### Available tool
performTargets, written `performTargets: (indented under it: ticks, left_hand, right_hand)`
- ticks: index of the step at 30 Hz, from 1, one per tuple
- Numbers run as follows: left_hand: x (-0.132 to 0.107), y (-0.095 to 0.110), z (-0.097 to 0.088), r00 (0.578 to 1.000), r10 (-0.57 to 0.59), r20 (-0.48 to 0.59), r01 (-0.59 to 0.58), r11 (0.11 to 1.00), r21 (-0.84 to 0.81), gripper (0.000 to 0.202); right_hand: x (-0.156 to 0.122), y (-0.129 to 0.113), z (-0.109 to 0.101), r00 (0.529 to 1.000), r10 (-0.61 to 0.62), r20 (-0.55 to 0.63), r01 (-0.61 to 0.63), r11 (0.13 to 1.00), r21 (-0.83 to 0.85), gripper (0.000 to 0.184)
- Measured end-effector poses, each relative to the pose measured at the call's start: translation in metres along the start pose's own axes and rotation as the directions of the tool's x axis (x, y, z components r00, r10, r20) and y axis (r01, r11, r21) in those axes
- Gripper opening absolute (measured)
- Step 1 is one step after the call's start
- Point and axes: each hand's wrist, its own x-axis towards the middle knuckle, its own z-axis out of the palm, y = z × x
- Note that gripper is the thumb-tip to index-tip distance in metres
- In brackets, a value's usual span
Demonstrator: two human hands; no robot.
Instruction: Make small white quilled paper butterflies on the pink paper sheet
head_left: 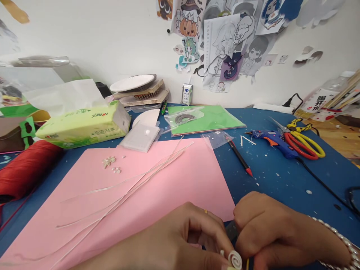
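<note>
At the bottom edge, my left hand (194,240) pinches a small white strip coiled into a spiral (235,259) between thumb and fingers. My right hand (275,228), with a pearl bracelet on its wrist, is closed right beside the coil. Its fingers wrap round something mostly hidden, with a dark and yellow bit showing near the frame's bottom. A dark grey piece (231,230) shows between the hands. Under and beyond my left hand lies a pink sheet (180,180) with several thin white strands (126,195), a beige looped ornament (109,161) and small pearly pieces (116,170).
A blue glue gun (274,142) and red-and-yellow scissors (302,144) lie at right, their cord trailing forward. A black-and-red pencil (239,155) is nearer the middle. Green sheets (208,120) lie behind. Left stand a tissue pack (84,125) and a red thread spool (28,168).
</note>
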Motion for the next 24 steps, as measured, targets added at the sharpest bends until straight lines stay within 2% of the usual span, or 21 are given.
performTargets:
  ticks: [5, 10, 18, 24]
  left_hand:
    - [0.001, 0.001, 0.001, 1.0, 0.021, 0.016, -0.021, 1.0, 0.006, 0.018]
    - [0.001, 0.0, 0.001, 0.999, 0.045, 0.018, -0.045, 0.999, 0.023, 0.017]
    - [0.001, -0.004, 0.0, 0.997, 0.066, 0.045, -0.068, 0.996, 0.049, 0.021]
    - [0.002, -0.004, 0.001, 0.989, 0.12, 0.085, -0.125, 0.991, 0.055, 0.019]
  right_hand:
    - [0.001, 0.001, 0.0, 0.999, 0.002, 0.036, -0.003, 1.0, 0.028, 0.043]
    - [0.0, 0.005, 0.002, 1.0, -0.013, 0.017, 0.011, 0.995, 0.096, 0.043]
    - [-0.001, 0.007, 0.004, 0.997, -0.039, 0.068, 0.032, 0.994, 0.105, 0.043]
    - [0.001, 0.01, 0.008, 0.994, -0.054, 0.094, 0.033, 0.977, 0.212, 0.042]
